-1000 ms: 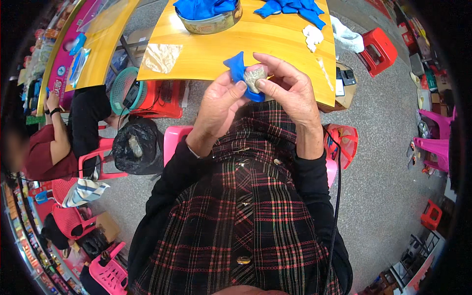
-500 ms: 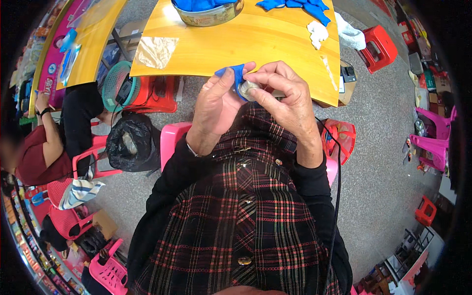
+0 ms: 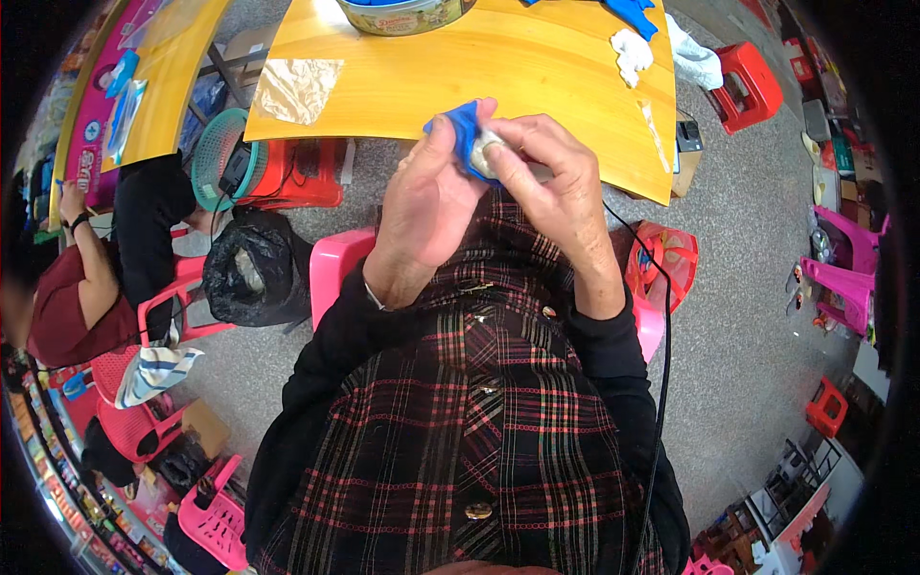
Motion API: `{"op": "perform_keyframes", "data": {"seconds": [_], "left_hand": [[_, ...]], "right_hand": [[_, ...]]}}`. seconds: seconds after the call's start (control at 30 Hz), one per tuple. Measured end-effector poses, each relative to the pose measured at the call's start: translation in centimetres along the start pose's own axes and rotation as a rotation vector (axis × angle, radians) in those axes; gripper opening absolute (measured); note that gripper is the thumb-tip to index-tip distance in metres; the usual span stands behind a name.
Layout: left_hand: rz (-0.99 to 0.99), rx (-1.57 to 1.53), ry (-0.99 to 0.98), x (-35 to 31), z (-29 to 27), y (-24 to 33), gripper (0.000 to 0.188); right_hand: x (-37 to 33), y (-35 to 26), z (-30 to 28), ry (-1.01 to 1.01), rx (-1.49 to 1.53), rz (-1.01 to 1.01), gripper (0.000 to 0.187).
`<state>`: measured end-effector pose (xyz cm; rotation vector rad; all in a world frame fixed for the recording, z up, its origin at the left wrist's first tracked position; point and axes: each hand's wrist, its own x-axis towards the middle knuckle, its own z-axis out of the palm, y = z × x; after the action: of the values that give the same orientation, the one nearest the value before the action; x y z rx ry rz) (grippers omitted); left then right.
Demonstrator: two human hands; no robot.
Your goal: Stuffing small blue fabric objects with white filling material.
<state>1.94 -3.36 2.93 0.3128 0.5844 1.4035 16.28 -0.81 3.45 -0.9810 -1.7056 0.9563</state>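
Over the near edge of the yellow table (image 3: 402,91), my left hand (image 3: 422,211) pinches a small blue cloth piece (image 3: 463,125) between thumb and fingers. The thumb and fingers of my right hand (image 3: 556,177) are closed round a whitish wad (image 3: 487,153), pressing it against the blue cloth. The wad looks soft, but its exact kind is unclear, and my right fingers cover part of it. The two hands nearly meet there, in front of my chest.
Ahead stands an oval tin (image 3: 407,19) holding blue pieces. A crinkled brown sheet (image 3: 295,88), white fluff (image 3: 632,56) and more blue pieces (image 3: 634,13) lie on the table. A black bag (image 3: 244,268) and another person (image 3: 81,297) are at left; a red stool (image 3: 747,86) stands right.
The whitish wad now sits further into the blue cloth, and both hands have shifted slightly upward. The view has tilted a little, so the table and tin appear higher.
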Motion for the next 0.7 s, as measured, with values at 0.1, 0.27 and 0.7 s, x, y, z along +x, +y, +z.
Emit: {"op": "perform_keyframes", "data": {"seconds": [0.1, 0.27, 0.7], "left_hand": [[-0.012, 0.167, 0.019, 0.0, -0.3, 0.0, 0.049], [0.251, 0.549, 0.087, 1.1, -1.0, 1.0, 0.052], [0.093, 0.290, -0.074, 3.3, -1.3, 1.5, 0.012]], "right_hand": [[-0.1, 1.3, 0.0, 0.009, 0.180, 0.136, 0.021], [0.3, 2.2, -0.4, -0.039, 0.324, 0.204, 0.024], [2.2, 1.3, -1.4, -0.087, 0.106, 0.058, 0.025]]}}
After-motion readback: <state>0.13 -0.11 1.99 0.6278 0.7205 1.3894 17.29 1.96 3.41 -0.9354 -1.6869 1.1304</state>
